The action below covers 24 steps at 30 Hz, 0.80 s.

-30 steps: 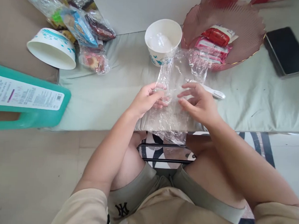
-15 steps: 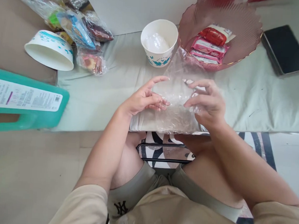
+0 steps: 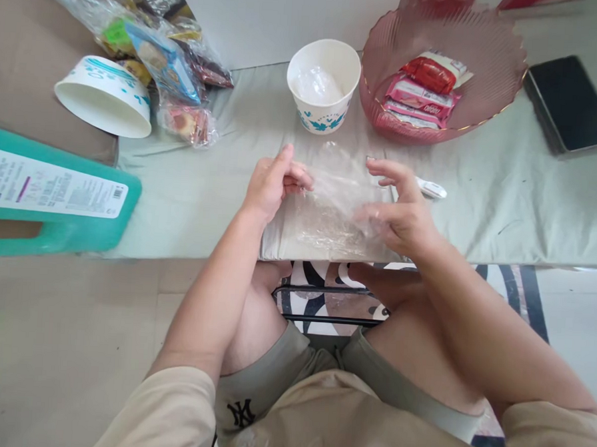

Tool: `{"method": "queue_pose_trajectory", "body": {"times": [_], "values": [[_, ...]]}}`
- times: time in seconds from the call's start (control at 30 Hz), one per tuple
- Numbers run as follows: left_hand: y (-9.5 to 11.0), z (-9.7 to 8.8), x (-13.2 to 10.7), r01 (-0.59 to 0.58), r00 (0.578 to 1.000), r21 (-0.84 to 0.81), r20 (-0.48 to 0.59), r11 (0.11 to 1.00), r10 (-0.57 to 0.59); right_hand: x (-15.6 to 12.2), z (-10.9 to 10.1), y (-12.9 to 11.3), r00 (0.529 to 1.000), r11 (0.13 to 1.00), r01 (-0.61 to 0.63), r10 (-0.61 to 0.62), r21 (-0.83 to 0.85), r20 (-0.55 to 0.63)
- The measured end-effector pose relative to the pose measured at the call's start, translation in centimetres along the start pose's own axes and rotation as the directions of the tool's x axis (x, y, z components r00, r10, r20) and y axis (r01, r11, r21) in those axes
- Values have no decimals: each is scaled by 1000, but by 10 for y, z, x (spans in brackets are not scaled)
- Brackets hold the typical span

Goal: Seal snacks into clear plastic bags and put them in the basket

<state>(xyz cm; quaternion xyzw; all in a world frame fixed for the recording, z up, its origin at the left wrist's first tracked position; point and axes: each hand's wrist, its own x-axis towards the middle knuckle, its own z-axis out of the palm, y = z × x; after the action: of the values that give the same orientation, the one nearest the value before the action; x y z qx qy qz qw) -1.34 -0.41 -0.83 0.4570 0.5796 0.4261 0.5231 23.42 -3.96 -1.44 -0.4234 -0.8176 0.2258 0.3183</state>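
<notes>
A thin, see-through plastic bag (image 3: 329, 218) stretches between my two hands, low over the front of the cloth-covered surface. My left hand (image 3: 275, 185) has its thumb raised and its fingers curled in at the bag's left side. At the right side, my right hand (image 3: 402, 205) grips the film low down, with its index finger held out apart and the lower fingertips blurred. Just behind that hand lies a small white object (image 3: 432, 188), partly hidden, its kind unclear. A white paper cup (image 3: 321, 114) with a teal pattern stands beyond the bag, with clear plastic inside.
A pink ribbed bowl (image 3: 485, 93) holds several wrapped snacks (image 3: 422, 96). To its right lies a black phone-like device (image 3: 572, 101). At left are a tipped paper cup (image 3: 105, 96), a bag of packaged snacks (image 3: 162, 56) and a green labelled container (image 3: 88, 232).
The bag has come down and away from the bowl, flatter between my hands. My left hand has shifted left with its thumb turned up. The white object behind my right hand now shows.
</notes>
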Motion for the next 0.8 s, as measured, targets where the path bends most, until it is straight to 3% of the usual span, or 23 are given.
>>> {"method": "queue_pose_trajectory", "body": {"times": [0.1,0.3,0.43,0.5,0.67,0.8], "values": [[-4,-2,2,-43,997,17,-57,999,44,1,6,-3,999,998,42,-43,-36,-21],[-5,-4,-1,-102,995,-18,11,995,102,-2,9,4,990,992,121,-120,18,-77],[-9,-5,-2,-154,980,-75,116,985,163,-5,7,17,962,979,-9,65,205,-265],[-11,-6,-3,-167,968,-92,173,982,181,-6,8,22,945,938,-38,146,345,-291],[-7,-5,-11,-174,959,-136,203,975,199,-3,14,18,969,824,-125,221,553,-109],[1,-5,-19,-87,943,-235,292,968,156,1,14,3,909,703,-361,411,613,64]]}}
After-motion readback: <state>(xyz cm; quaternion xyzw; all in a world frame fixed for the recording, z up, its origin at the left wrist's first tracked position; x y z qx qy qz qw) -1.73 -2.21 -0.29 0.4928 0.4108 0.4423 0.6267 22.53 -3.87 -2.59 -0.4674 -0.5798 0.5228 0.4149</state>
